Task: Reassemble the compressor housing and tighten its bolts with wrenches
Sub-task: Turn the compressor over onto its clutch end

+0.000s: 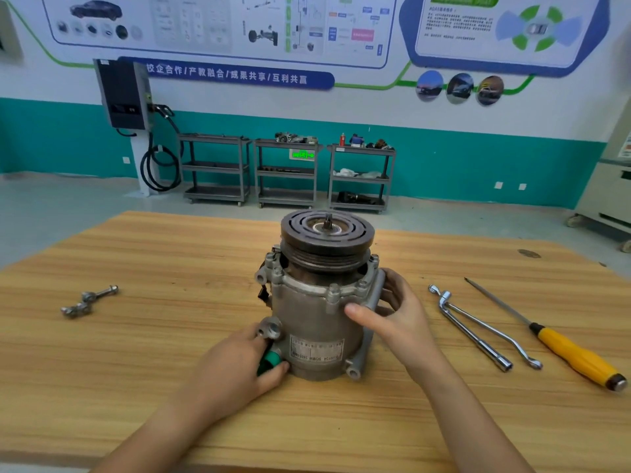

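Grey cast-metal compressor housing [317, 312] is standing upright near the middle of the pale wood-grain table [153, 353], carrying a dark, grooved steel pulley [327, 233] on top, and that heavy-looking crown is probably making it top-heavy. The right hand [396, 315] is wrapping the housing at three o'clock, thumb lying across the front below the flange and fingers curling behind a mounting ear, so its grip is holding the body itself. The left hand [235, 367] is sitting at seven o'clock by the base, its grip closing round a short green cylindrical piece [269, 361] just under a round metal port [269, 329]; whether that piece is a tool handle or a cap I cannot tell. The main risk, as I am judging it, is the drum tipping or twisting on the smooth tabletop if either hand is pushing sideways, since the rounded matt casting is offering few flat holds. Loose silver bolts with washers [90, 300] are lying well apart at nine o'clock and could be going in cross-threaded if the flange holes are not lining up. At three o'clock a chromed L-shaped socket wrench [471, 332] and a thin cranked ring wrench [505, 336] are lying side by side, a yellow-handled screwdriver [577, 356] beyond them; such slim polished shafts are prone to slipping off a bolt head.
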{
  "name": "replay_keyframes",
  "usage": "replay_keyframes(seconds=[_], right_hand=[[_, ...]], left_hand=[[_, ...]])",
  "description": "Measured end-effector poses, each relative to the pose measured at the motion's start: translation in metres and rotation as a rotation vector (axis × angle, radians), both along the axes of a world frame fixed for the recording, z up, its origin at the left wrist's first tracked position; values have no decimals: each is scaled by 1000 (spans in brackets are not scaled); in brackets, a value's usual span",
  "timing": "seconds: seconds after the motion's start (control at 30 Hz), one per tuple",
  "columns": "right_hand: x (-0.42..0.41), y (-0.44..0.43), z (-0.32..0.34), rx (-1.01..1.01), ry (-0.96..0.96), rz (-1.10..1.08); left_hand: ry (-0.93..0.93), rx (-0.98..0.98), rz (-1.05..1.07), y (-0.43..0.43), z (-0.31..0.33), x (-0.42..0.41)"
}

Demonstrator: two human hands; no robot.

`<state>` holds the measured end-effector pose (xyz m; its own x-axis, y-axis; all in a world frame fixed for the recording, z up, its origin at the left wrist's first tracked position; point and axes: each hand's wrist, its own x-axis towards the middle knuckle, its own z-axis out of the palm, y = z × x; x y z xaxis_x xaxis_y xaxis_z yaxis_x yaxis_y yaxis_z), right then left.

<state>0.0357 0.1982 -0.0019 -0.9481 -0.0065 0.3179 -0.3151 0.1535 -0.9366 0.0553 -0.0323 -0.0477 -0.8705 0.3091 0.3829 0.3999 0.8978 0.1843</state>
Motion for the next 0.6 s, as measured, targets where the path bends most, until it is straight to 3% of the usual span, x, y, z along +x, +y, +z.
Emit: replay_keyframes(seconds=[0.13, 0.23, 0.27, 0.6], right_hand=[[11, 0, -5, -17, 97, -41], [10, 1, -5, -7, 131, -48], [9, 1, -5, -2, 141, -41], [0, 5, -5, -48, 186, -51]], left_hand=[[111, -106, -34, 3, 3, 17], [0, -103, 32, 5, 8, 18], [38, -142, 59, 4, 5, 17], [182, -225, -104, 3, 7, 10]])
